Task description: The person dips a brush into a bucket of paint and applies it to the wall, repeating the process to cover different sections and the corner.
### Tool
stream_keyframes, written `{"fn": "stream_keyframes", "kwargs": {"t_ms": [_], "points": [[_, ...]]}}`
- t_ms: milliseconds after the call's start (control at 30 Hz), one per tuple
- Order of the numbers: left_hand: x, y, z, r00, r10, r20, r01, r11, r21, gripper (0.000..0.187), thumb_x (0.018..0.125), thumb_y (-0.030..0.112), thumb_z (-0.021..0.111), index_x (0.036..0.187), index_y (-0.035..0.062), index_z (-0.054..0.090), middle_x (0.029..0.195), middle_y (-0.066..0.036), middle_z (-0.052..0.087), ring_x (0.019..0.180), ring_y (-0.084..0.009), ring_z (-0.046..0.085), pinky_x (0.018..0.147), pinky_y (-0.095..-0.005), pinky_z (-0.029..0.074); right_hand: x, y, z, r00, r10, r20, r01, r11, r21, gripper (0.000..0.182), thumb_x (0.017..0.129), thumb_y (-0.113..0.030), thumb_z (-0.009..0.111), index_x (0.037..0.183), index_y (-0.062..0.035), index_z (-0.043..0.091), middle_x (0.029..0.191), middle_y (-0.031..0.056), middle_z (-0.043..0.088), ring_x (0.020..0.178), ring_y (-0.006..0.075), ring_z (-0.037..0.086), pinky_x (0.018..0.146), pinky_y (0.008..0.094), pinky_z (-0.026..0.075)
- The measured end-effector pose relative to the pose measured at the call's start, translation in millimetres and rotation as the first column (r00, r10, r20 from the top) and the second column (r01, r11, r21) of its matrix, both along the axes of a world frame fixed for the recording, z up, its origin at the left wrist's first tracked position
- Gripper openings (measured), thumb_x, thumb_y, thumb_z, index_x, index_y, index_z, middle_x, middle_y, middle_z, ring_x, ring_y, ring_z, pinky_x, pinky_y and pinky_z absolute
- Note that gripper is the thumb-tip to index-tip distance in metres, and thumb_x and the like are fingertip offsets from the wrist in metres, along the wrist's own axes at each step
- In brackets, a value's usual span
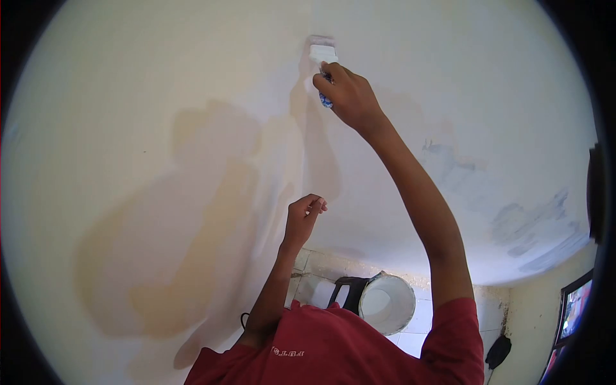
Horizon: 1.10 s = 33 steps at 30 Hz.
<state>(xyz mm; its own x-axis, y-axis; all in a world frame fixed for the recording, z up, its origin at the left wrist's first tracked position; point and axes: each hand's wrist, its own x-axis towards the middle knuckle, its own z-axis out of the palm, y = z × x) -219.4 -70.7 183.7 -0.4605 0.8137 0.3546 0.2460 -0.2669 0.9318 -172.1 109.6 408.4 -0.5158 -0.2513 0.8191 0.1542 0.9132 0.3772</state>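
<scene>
High on the pale wall (256, 70), a paintbrush (323, 52) has its bristles against the surface near the corner line. My right hand (350, 96) is closed around its handle, whose blue-and-white end shows below my fingers. My right arm is stretched up. Lower down, my left hand (305, 215) hangs in front of the wall with its fingers curled in and nothing visible in them. Below it to the right, a white bucket (409, 311) with paint-smeared sides sits by a dark stool (346, 292).
Grey patches (539, 221) mark the wall at right. A screen (576, 308) is at the far right edge, with a dark object (498, 351) lower down beside it. White tiles (417, 317) cover the floor. My shadow falls on the left wall.
</scene>
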Motion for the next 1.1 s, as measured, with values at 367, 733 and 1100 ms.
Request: {"fn": "stream_keyframes", "kwargs": {"t_ms": [367, 733, 1100], "points": [[0.7, -0.7, 0.2, 1.0, 0.008, -0.008, -0.008, 1.0, 0.012, 0.021, 0.099, 0.014, 0.056, 0.089, -0.0013, 0.066, 0.079, -0.006, 0.068, 0.076, -0.0128, 0.065, 0.072, -0.0284, 0.05, -1.2, -2.2, -80.6, 0.91, 0.026, 0.414, 0.145, 0.915, -0.376, 0.021, 0.078, 0.0, 0.064, 0.098, -0.0041, 0.063, 0.088, 0.0155, 0.06, 0.077, 0.0352, 0.063, 0.067, 0.0445, 0.052], [4.0, 2.9, 3.0, 1.0, 0.001, -0.002, -0.001, 1.0, -0.007, 0.02, 0.099, 0.014, 0.057, 0.089, -0.0006, 0.067, 0.079, -0.006, 0.069, 0.076, -0.0127, 0.065, 0.071, -0.0276, 0.051, -7.2, 2.4, 3.0, 0.997, 0.061, -0.046, -0.06, 0.998, 0.026, 0.024, 0.076, 0.001, 0.064, 0.1, -0.0049, 0.061, 0.097, 0.0143, 0.062, 0.083, 0.0314, 0.065, 0.067, 0.0395, 0.054], [8.5, 3.1, 6.2, 1.0, 0.009, 0.007, -0.009, 1.0, 0.006, 0.02, 0.099, 0.012, 0.056, 0.088, -0.0012, 0.067, 0.078, -0.006, 0.068, 0.074, -0.0115, 0.065, 0.068, -0.0258, 0.051, 2.4, -4.2, -69.7, 0.921, 0.016, 0.388, 0.166, 0.887, -0.43, 0.023, 0.076, 0.0, 0.067, 0.098, -0.0053, 0.061, 0.088, 0.0146, 0.059, 0.075, 0.0336, 0.063, 0.065, 0.0433, 0.052]]}}
